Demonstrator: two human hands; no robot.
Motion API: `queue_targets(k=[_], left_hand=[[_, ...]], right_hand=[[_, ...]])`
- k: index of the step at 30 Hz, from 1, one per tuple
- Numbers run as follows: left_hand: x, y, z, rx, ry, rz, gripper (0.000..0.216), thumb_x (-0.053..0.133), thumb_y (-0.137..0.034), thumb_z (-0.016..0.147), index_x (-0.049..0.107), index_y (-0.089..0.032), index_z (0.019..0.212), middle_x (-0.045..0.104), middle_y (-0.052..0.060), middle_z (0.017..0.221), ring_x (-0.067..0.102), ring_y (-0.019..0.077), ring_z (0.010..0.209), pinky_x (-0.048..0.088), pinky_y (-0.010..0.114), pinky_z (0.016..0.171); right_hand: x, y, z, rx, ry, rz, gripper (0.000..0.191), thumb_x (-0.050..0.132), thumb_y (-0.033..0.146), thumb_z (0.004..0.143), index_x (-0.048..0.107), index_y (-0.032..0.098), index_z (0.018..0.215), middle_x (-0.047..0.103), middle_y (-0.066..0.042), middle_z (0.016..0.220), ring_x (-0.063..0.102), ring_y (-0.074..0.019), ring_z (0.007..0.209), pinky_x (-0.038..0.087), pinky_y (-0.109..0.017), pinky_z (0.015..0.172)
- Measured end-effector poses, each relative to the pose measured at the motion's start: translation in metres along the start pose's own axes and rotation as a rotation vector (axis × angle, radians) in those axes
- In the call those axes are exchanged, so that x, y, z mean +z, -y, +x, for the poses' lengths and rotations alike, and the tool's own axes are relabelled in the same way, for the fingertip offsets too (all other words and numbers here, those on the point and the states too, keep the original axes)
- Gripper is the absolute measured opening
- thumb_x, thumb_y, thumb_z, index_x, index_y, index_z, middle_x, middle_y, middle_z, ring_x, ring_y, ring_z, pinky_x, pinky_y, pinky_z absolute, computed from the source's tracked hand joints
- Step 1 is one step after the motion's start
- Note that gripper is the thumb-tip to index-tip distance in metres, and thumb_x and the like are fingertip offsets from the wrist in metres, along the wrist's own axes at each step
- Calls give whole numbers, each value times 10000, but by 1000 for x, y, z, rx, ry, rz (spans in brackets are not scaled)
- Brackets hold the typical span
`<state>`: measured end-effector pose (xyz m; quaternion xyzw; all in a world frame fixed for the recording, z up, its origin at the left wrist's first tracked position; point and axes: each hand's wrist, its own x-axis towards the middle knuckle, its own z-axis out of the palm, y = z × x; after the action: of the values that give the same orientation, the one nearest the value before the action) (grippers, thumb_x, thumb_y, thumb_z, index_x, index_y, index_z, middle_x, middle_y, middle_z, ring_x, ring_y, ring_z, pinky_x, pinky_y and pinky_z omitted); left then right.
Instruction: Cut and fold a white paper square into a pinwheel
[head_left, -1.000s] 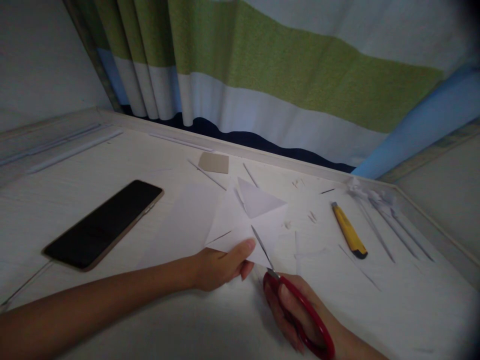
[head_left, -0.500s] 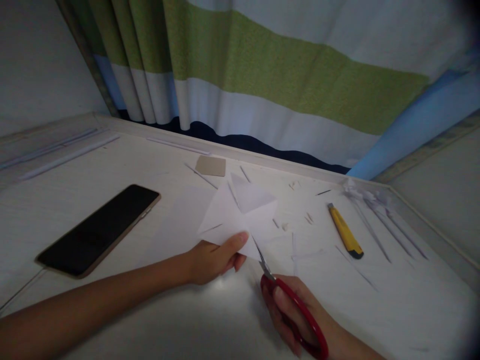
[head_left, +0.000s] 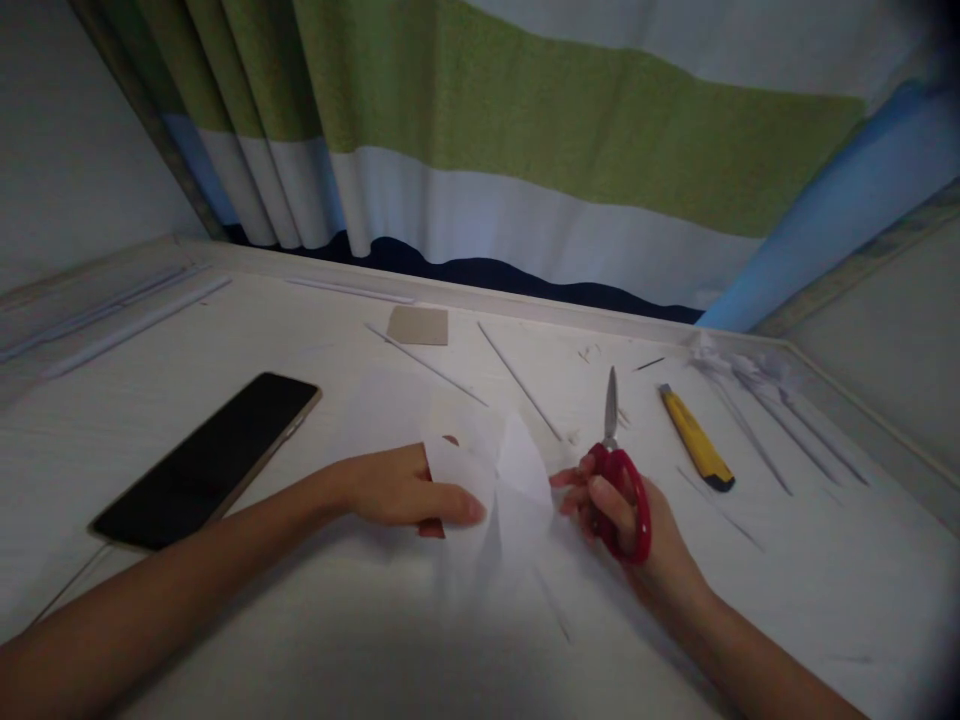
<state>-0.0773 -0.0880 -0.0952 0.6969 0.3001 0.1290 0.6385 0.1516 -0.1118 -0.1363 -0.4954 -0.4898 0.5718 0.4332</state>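
My left hand [head_left: 401,490] grips a folded piece of white paper [head_left: 487,480], thumb over its near edge, just above the white table [head_left: 225,330]. My right hand [head_left: 611,505] is closed through the red handles of a pair of scissors [head_left: 616,450]. The blades are together and point away from me. Its fingertips touch the paper's right edge.
A black phone [head_left: 206,455] lies to the left. A yellow utility knife [head_left: 696,437] sits right of the scissors, with rolled paper sticks [head_left: 780,420] beyond it. A small cardboard piece [head_left: 418,325], thin paper strips and scraps lie near the back edge. A striped curtain [head_left: 525,150] hangs behind.
The scissors have left the paper and swung up, blades now pointing away. The paper has been turned and bent between both hands, and the right hand has moved up to its right edge.
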Motion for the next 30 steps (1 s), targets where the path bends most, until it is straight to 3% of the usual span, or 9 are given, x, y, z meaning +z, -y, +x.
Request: queue_targets(k=[3,9,13,16,19,22,26,30], left_hand=[[1,1,0,-44,66,-15,211,466,-243,627,404,-164,442,380,-31,430,353,74,402,269,182,381],[3,7,1,-149,28,-120,117,498,-238,543,458,-161,464,408,-35,447,370,79,405,275,182,374],[5,11,4,-170,22,-186,182,544,-312,555,461,-160,498,399,-49,440,350,68,387,257,174,355],[4,15,7,-7,58,-156,421,478,-563,643,409,-170,506,340,-58,412,290,60,344,218,188,336],[3,21,13,104,100,-133,605,343,-743,612,418,-156,487,382,-36,442,299,58,358,222,211,371],[7,24,17,97,122,-85,556,455,-692,603,454,-142,520,375,-45,453,312,61,397,220,205,397],[24,16,18,-86,9,192,389,591,-536,619,526,-153,634,392,-61,492,345,66,437,230,171,398],[42,7,17,-120,-113,366,376,336,-425,833,597,-179,721,442,-48,522,399,85,496,298,181,488]], right_hand=[[4,-4,-1,85,94,24,334,642,400,646,481,169,825,614,-79,900,564,-130,628,371,-182,412],[12,-7,-8,197,250,48,302,706,262,587,496,163,779,518,53,594,443,-54,472,357,-159,411],[12,-8,-10,214,294,27,299,711,248,574,476,167,740,485,66,566,425,-53,457,348,-160,400],[11,-5,-11,176,199,-17,293,716,210,568,473,171,727,470,80,527,414,-47,440,337,-155,405],[9,-2,-10,84,-24,-9,283,696,242,606,464,191,760,469,86,518,405,-49,418,319,-157,385],[8,1,-9,-9,-167,-20,275,686,262,624,463,199,771,485,77,556,430,-56,439,335,-160,395],[12,3,-11,-36,-203,-110,260,674,274,635,455,194,751,486,79,519,433,-57,433,346,-161,408],[15,0,-16,-82,-122,-172,243,677,254,627,461,192,722,487,77,538,436,-58,445,346,-162,413]])
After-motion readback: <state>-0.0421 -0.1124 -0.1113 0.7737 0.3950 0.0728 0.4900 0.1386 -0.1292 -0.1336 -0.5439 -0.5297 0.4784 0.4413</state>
